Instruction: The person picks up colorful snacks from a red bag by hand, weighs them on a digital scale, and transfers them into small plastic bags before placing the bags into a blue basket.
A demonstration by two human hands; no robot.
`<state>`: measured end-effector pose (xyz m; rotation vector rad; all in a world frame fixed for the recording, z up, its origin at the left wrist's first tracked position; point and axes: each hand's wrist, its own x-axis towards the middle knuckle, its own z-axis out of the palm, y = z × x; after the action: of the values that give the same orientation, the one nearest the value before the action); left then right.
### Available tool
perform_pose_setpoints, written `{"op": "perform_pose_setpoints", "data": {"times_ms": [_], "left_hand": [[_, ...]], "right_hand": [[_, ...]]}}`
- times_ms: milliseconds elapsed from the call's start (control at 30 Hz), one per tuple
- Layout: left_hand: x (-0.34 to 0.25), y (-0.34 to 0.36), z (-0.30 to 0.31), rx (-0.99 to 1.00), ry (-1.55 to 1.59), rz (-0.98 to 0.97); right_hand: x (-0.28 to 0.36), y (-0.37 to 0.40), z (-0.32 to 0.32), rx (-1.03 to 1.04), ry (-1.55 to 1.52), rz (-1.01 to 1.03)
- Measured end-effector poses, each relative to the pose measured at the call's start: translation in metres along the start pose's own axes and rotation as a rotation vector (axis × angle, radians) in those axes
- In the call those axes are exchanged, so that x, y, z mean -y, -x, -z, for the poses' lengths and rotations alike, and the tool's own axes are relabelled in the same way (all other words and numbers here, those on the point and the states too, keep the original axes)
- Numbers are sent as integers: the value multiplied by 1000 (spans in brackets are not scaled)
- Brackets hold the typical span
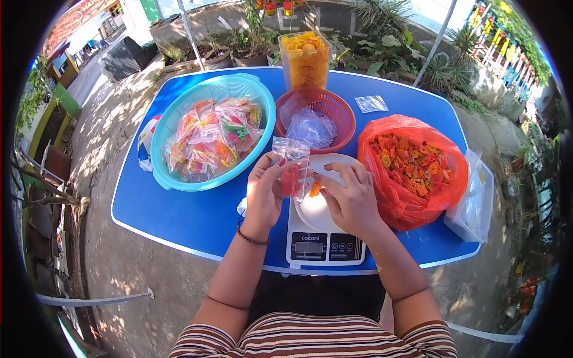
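My left hand [266,186] pinches a small clear zip bag [291,150] upright, with red pieces [290,180] showing inside it. Close to the bag's right side, my right hand [352,194] has its fingers curled, with small orange pieces [315,189] at the thumb and index fingertips. Below both hands is a white plate [311,215] on a kitchen scale [328,261]. The scale's display is too small to read surely. Part of the plate is hidden by my right hand.
Left stands a turquoise basin [160,164] of filled bags [209,137]. A red basket [346,122] holds clear bags [310,128]; behind it is a tub of orange pieces [305,59]. Right are a red plastic bag [388,209] of colourful pieces and a clear container [474,203].
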<state>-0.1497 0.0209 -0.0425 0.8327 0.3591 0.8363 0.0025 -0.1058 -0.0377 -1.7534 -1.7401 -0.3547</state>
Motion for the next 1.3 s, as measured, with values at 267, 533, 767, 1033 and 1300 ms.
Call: {"op": "perform_pose_setpoints", "data": {"times_ms": [267,533,767,1033,1300], "left_hand": [[11,-1,4,-3,-198,-60],[9,3,-2,19,-254,-132],[9,1,2,67,-230,-112],[8,2,-4,72,-264,-103],[7,6,-6,79,-355,-103]], "right_hand": [[-13,3,-2,126,-111,-62],[-15,1,-2,99,-217,-39],[-14,-7,11,42,-166,31],[-25,0,1,14,-92,50],[-24,1,8,104,-69,47]]}}
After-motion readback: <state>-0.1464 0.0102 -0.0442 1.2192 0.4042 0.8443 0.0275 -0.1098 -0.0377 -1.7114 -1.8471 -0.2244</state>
